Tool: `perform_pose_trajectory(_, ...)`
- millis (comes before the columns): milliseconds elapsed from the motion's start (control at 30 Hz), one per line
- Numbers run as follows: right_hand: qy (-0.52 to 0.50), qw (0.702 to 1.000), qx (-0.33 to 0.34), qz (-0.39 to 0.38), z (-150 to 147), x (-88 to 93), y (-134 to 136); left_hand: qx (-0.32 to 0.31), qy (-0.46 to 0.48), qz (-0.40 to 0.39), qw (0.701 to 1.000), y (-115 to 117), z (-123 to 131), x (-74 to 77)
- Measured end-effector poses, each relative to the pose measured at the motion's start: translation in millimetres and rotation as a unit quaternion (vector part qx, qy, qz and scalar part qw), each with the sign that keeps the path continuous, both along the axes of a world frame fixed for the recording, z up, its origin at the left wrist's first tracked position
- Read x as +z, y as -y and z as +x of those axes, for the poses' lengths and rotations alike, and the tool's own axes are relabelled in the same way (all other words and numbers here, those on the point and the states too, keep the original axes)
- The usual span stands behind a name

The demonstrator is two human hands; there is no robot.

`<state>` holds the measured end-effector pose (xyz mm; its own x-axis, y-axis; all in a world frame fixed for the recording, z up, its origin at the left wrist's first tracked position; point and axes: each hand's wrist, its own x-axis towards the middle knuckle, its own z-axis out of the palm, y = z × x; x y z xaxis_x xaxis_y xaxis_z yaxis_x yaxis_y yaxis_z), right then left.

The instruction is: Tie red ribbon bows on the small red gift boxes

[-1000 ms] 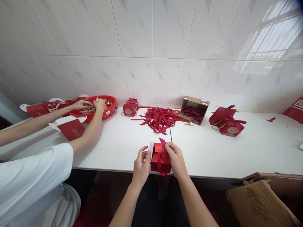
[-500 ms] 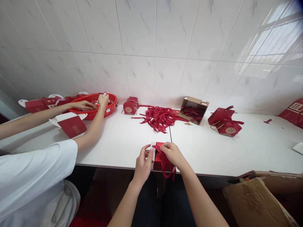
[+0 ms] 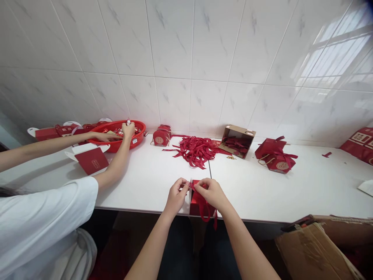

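Note:
A small red gift box (image 3: 196, 208) stands at the front edge of the table before me, with a white inner flap (image 3: 191, 186) upright on its left side. My right hand (image 3: 212, 192) pinches a dark red ribbon (image 3: 203, 208) over the box. The ribbon's loop and tail hang down the front of the box. On the flap's other side, my left hand (image 3: 177, 196) has its thumb and fingers closed at the flap's edge, where a bit of red ribbon shows between them. The fingertips partly hide that end.
Behind the box lies a heap of red ribbons (image 3: 195, 151), beside an open cardboard box (image 3: 237, 142). Finished-looking red boxes (image 3: 275, 155) stand right. At left, a co-worker's hands (image 3: 128, 130) are over a red basin (image 3: 140, 138), near an open red box (image 3: 92, 160). A carton (image 3: 314, 249) sits lower right.
The white flap has turned more upright and edge-on. My left fingers have moved from its face to the ribbon end at its left side. My right hand still pinches the ribbon.

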<state>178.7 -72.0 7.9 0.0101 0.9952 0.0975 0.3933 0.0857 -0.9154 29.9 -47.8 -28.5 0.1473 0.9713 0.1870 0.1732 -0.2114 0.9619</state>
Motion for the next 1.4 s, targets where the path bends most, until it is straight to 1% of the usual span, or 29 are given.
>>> perform_pose_trajectory(67,-0.033,0.995,-0.059,0.068,6.6,-2.3,5.5,0.04,-0.028,0.011,0.999,0.7,-6.4,-6.8)
perform_pose_trajectory(133,-0.056,0.982,-0.133,0.123,17.7,-8.5,11.8,0.086,-0.08,0.023,0.993,2.1,-14.2,-18.1)
perform_pose_trajectory(167,-0.065,0.976,-0.162,0.132,24.2,-13.4,15.0,0.1,-0.109,0.03,0.989,2.9,-17.9,-24.3)
perform_pose_trajectory(233,-0.085,0.97,-0.194,0.118,36.6,-26.1,20.6,0.103,-0.171,0.049,0.979,4.6,-24.6,-35.0)
perform_pose_trajectory(300,-0.11,0.972,-0.193,0.081,45.7,-40.9,24.8,0.103,-0.253,0.074,0.959,6.0,-30.7,-41.1)
perform_pose_trajectory(333,-0.121,0.973,-0.186,0.061,48.6,-48.2,26.5,0.112,-0.304,0.083,0.942,6.2,-34.0,-42.2)
perform_pose_trajectory(433,-0.145,0.977,-0.154,0.014,51.7,-65.7,29.5,0.181,-0.441,0.067,0.877,3.4,-44.8,-39.6)
perform_pose_trajectory(467,-0.149,0.978,-0.142,0.005,51.6,-69.2,30.1,0.211,-0.464,0.054,0.858,1.3,-47.6,-37.8)
perform_pose_trajectory(500,-0.153,0.979,-0.131,0.001,51.3,-71.4,30.4,0.241,-0.472,0.046,0.847,-1.4,-49.2,-35.9)
perform_pose_trajectory(533,-0.155,0.98,-0.12,0.001,50.9,-72.4,30.7,0.266,-0.461,0.046,0.845,-4.2,-49.2,-34.0)
perform_pose_trajectory(567,-0.157,0.982,-0.109,0.003,50.5,-72.3,30.8,0.275,-0.43,0.052,0.858,-7.0,-47.2,-32.1)
perform_pose_trajectory(600,-0.158,0.982,-0.1,0.005,50.1,-71.3,30.9,0.265,-0.376,0.058,0.886,-9.4,-43.4,-30.1)
perform_pose_trajectory(633,-0.16,0.983,-0.093,0.007,49.8,-69.8,31.1,0.237,-0.302,0.057,0.921,-11.3,-37.8,-28.0)
perform_pose_trajectory(667,-0.165,0.982,-0.089,0.008,49.4,-68.0,31.4,0.195,-0.217,0.048,0.955,-12.3,-31.0,-25.8)
perform_pose_trajectory(700,-0.171,0.982,-0.085,0.008,49.1,-66.1,31.8,0.145,-0.134,0.033,0.98,-12.7,-23.7,-23.4)
perform_pose_trajectory(733,-0.179,0.981,-0.08,0.009,48.8,-64.3,32.4,0.099,-0.066,0.018,0.993,-12.4,-16.4,-20.9)
perform_pose_trajectory(767,-0.187,0.98,-0.074,0.01,48.6,-62.7,33.2,0.062,-0.02,0.006,0.998,-11.6,-9.9,-18.3)
perform_pose_trajectory(833,-0.196,0.979,-0.056,0.016,48.9,-60.2,35.2,0.012,0.012,-0.005,1.0,-9.6,-0.7,-13.2)
perform_pose_trajectory(933,-0.194,0.98,-0.042,0.024,50.5,-57.2,37.4,-0.032,-0.003,-0.025,0.999,-8.0,2.3,-6.9)
perform_pose_trajectory(1000,-0.201,0.979,-0.035,0.021,51.9,-55.2,37.8,-0.057,-0.022,-0.039,0.997,-8.3,-0.4,-4.3)
perform_pose_trajectory(1100,-0.224,0.974,-0.029,0.014,53.3,-52.2,37.1,-0.09,-0.032,-0.04,0.995,-9.9,-5.6,-2.7)
perform_pose_trajectory(1167,-0.23,0.973,-0.034,0.012,53.9,-50.4,36.6,-0.102,-0.032,-0.032,0.994,-10.8,-8.2,-2.7)
perform_pose_trajectory(1267,-0.209,0.977,-0.038,0.031,55.5,-48.7,36.1,-0.097,-0.03,-0.02,0.995,-11.5,-10.5,-2.7)
perform_pose_trajectory(1400,-0.115,0.99,-0.03,0.074,60.3,-48.7,32.7,-0.066,-0.005,-0.034,0.997,-11.3,-11.8,2.9)
